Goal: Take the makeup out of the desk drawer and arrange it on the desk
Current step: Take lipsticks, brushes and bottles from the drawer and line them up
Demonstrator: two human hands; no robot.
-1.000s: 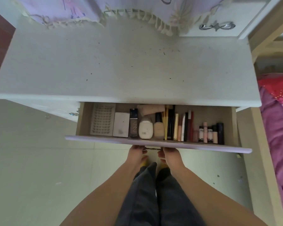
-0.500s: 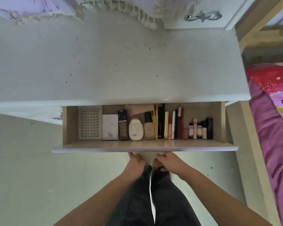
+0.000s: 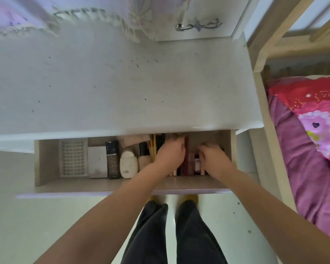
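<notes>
The desk drawer (image 3: pixel 46 162) stands pulled out under the white desk top (image 3: pixel 122 88). Makeup lies in a row inside it: a lash tray (image 3: pixel 73 158), a white flat box (image 3: pixel 97 161), a dark tube (image 3: pixel 112 159), a white bottle (image 3: pixel 128 164), a beige bottle (image 3: pixel 144 159), and thin pencils (image 3: pixel 156 145). My left hand (image 3: pixel 170 153) reaches down over the pencils and sticks, its fingers bent and hidden. Over the small bottles and lipsticks (image 3: pixel 197 164) at the drawer's right end is my right hand (image 3: pixel 213 159), its fingertips hidden too.
A fringed cloth (image 3: pixel 84 12) hangs at the desk's back edge. Beside it is a cabinet door with a silver handle (image 3: pixel 198 25). A bed with a pink and red cover (image 3: pixel 312 140) stands close on the right. My legs are below the drawer front.
Both hands have left the drawer's front edge and moved up into the drawer, onto the makeup at its middle and right. The drawer is out further than a second ago.
</notes>
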